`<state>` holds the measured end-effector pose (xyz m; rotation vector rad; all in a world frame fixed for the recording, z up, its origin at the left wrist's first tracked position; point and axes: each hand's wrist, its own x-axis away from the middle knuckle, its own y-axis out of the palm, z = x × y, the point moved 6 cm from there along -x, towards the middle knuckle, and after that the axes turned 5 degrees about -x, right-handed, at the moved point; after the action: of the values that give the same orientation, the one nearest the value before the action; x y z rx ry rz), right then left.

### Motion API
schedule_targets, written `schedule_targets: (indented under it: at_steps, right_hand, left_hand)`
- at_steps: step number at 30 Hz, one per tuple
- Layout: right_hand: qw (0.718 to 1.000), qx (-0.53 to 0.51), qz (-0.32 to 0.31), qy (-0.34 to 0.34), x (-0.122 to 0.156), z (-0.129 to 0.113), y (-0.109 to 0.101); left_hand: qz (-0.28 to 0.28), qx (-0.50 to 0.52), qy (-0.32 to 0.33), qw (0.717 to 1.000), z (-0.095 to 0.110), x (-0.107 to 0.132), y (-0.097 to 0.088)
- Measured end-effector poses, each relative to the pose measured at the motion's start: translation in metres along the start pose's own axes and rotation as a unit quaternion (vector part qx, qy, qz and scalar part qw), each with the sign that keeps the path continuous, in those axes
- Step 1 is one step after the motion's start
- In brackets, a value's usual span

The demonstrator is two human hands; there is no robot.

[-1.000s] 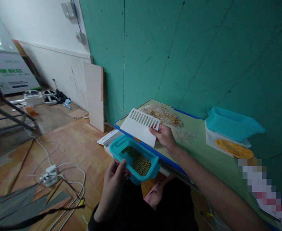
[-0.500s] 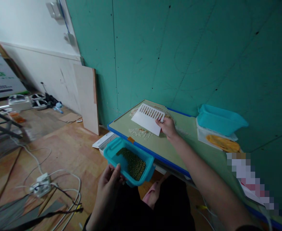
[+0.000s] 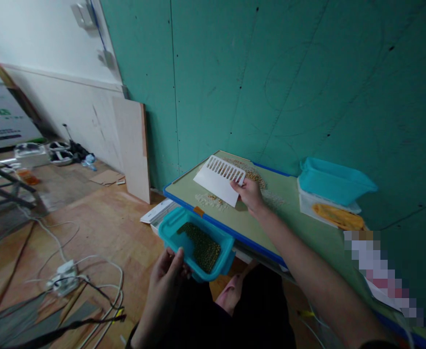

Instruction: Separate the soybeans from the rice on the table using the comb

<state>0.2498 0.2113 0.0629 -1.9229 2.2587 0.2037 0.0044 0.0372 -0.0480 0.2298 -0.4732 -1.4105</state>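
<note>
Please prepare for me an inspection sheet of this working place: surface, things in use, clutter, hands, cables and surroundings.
Surface: pale green table with blue edging; yellowish beans and pale grains lie loose on it.
Things in use: white slotted plate above the table; blue tub at the near edge, with greenish beans inside.
Clutter: second blue tub and orange item farther right.
Hands: right hand holds the plate; left hand has fingers at the near tub's rim, exact grip unclear.
Cables: white cables and a power strip on the floor, left.
Surroundings: green wall behind; pale board leaning upright.
</note>
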Motion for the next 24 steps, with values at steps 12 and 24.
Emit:
schedule_targets:
  at_steps: [12,24]
  right_hand:
    - [0.987,0.082,-0.101,-0.098,0.049,-0.015,0.050]
    - [0.988,0.153,-0.011,-0.020,0.013,-0.013,-0.020]
  left_hand:
    - [0.006,-0.001,0.004,1.000,0.002,0.000,0.002]
    - [0.009,-0.003,-0.017,1.000,0.001,0.000,0.003]
